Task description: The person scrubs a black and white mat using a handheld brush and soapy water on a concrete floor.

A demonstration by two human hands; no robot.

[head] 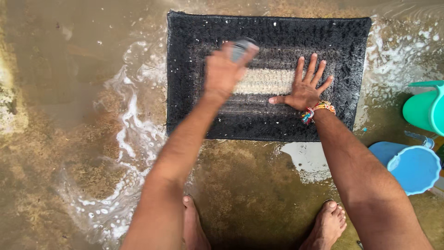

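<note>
The mat (268, 74) lies flat on the wet floor (69, 69), soapy. The left hand (224, 69) grips a brush (243, 47) on it; the right hand (303, 90) presses it, fingers spread. Suds remain; rinsing appears outstanding.

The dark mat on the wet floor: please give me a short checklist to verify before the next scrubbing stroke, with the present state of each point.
1. Mat lies flat on the wet floor, no corner folded: ok.
2. Right hand presses flat on the mat, fingers spread, to keep it from sliding: ok.
3. Left hand grips the small grey scrubbing thing: it appears so, but the hand is blurred, so the grip itself: cannot tell.
4. Foam on mat and floor for scrubbing: ok.
5. Both bare feet stand off the mat: ok.
6. Blue bucket and green jug stand off the mat at the right: ok.
</note>
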